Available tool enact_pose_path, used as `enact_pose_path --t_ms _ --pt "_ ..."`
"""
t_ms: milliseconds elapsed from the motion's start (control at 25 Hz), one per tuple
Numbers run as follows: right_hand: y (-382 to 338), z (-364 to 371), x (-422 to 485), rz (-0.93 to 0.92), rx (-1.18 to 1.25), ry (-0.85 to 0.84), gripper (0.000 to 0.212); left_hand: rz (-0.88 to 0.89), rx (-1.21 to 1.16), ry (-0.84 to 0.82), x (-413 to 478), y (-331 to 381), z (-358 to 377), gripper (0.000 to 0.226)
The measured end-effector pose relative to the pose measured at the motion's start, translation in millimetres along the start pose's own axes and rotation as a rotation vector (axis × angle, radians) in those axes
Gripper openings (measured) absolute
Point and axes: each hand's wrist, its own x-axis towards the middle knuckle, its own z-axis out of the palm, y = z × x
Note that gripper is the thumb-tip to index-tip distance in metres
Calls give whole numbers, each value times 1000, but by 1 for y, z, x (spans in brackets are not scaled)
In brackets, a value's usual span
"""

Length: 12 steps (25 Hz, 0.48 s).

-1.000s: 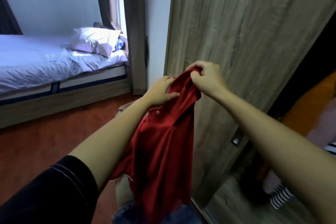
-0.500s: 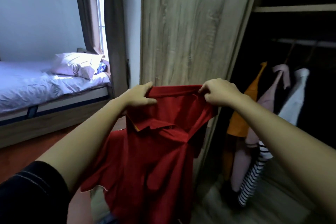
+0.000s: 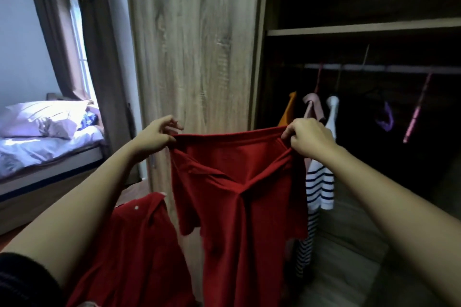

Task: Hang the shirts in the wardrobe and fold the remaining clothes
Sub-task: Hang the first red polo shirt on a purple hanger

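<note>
A red polo shirt (image 3: 237, 189) hangs stretched between my two hands in front of the open wardrobe (image 3: 374, 30). My left hand (image 3: 157, 134) pinches its upper left edge and my right hand (image 3: 306, 137) grips the upper right edge. The collar sags below the taut edge, and part of the red fabric drapes lower left under my left arm. On the wardrobe's rail (image 3: 374, 68) hang an orange garment (image 3: 288, 111), a pink one (image 3: 314, 107) and a white one with a striped piece (image 3: 320, 187) beneath.
The wooden wardrobe door (image 3: 197, 57) stands straight ahead, left of the dark opening. Purple (image 3: 385, 117) and pink (image 3: 415, 114) hangers dangle on the right of the rail. A bed (image 3: 45, 147) with a pillow sits at the left beside brown curtains (image 3: 99, 57).
My hands have moved apart and upward, pulling the shirt's top edge taut. My view has swung right and up, showing more of the wardrobe's inside and rail.
</note>
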Motion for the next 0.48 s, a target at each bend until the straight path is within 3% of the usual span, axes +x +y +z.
enact_pose_path --t_ms 160,320,400,480 --pt "21 -11 -4 -41 -23 -68 43 155 -72 23 12 42 22 64" --pt "36 -29 -16 -81 -132 -125 48 368 401 54 19 53 35 49" --pt "44 -25 -30 -46 -62 -136 29 312 701 -35 20 40 48 45" --pt "47 -22 -44 18 23 -71 22 199 753 90 18 37 62 40"
